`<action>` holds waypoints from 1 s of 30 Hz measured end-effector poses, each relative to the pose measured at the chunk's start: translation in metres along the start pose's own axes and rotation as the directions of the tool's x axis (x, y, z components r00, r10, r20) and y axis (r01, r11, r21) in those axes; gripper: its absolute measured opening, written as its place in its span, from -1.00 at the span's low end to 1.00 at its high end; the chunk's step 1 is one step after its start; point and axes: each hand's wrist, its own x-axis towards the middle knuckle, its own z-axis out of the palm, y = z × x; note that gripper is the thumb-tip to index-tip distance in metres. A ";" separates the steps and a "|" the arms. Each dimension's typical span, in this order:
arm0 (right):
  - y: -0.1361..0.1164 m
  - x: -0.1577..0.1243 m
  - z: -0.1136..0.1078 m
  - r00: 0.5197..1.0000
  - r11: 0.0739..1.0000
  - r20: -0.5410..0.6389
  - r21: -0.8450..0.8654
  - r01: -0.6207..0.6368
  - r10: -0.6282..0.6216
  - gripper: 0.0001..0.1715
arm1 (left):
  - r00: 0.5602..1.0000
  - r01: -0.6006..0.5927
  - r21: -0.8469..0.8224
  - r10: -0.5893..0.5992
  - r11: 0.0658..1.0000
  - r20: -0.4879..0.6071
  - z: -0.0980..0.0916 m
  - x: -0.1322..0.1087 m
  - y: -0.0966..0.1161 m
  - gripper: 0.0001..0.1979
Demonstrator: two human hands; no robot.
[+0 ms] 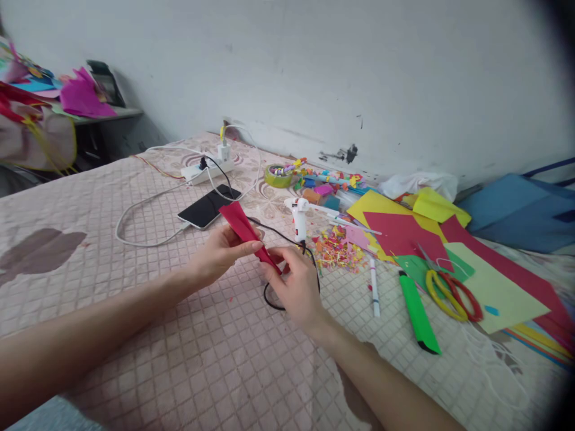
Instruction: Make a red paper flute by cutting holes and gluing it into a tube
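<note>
A folded strip of red paper point(240, 222) is held up over the table in front of me, slanting from upper left to lower right. My left hand point(224, 246) pinches it near the middle, thumb on top. At its lower right end, the fingers of my right hand point(294, 281) are closed on the same strip. Just beyond my hands a white glue gun point(297, 218) stands with its black cord running behind my right hand. A black-screened phone point(209, 206) lies to the left of the strip's upper end, plugged into a white cable.
A power strip point(207, 172) with plugs sits at the back. Paper scraps point(339, 248) lie right of the glue gun. Farther right are a marker point(374, 287), a green cutter point(418, 314), scissors point(453, 293) and coloured paper sheets point(503, 287). Yellow-green tape point(277, 176) lies near the wall.
</note>
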 end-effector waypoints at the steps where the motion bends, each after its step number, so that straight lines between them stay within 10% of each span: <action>1: -0.001 0.001 0.000 1.000 1.000 -0.005 -0.004 0.002 -0.002 -0.92 | 1.000 -0.002 0.000 0.002 1.000 0.018 0.001 -0.001 -0.001 -0.67; 30: -0.001 0.005 0.001 0.998 0.997 0.012 -0.038 0.060 -0.060 -0.83 | 0.988 0.019 0.068 -0.029 0.997 0.149 0.001 -0.001 0.004 -0.76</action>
